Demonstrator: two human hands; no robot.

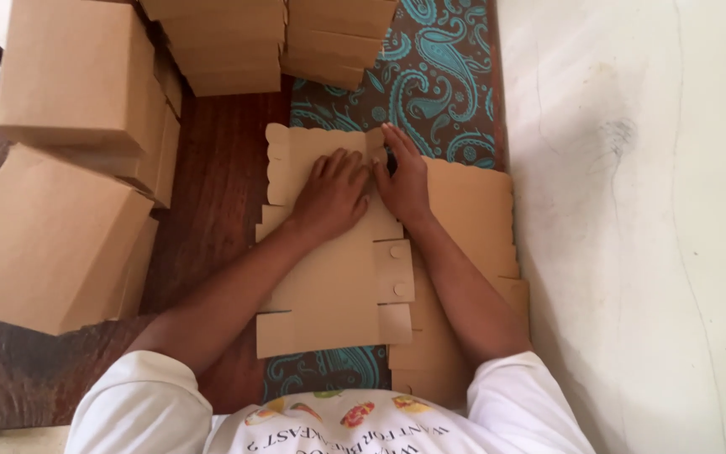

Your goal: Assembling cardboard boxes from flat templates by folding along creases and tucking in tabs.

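Both hands, left hand and right hand, press flat, fingers spread and holding nothing, on an unfolded cardboard box blank mid-desk, apparently creasing its scalloped flap; folding it upright seems next.

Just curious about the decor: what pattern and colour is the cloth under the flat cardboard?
The cloth is dark brown with a teal paisley pattern, clearest in the head view above the hands.

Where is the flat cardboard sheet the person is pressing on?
The flat cardboard sheet lies mid-frame under the left hand and right hand, on a patterned cloth, right of the folded boxes.
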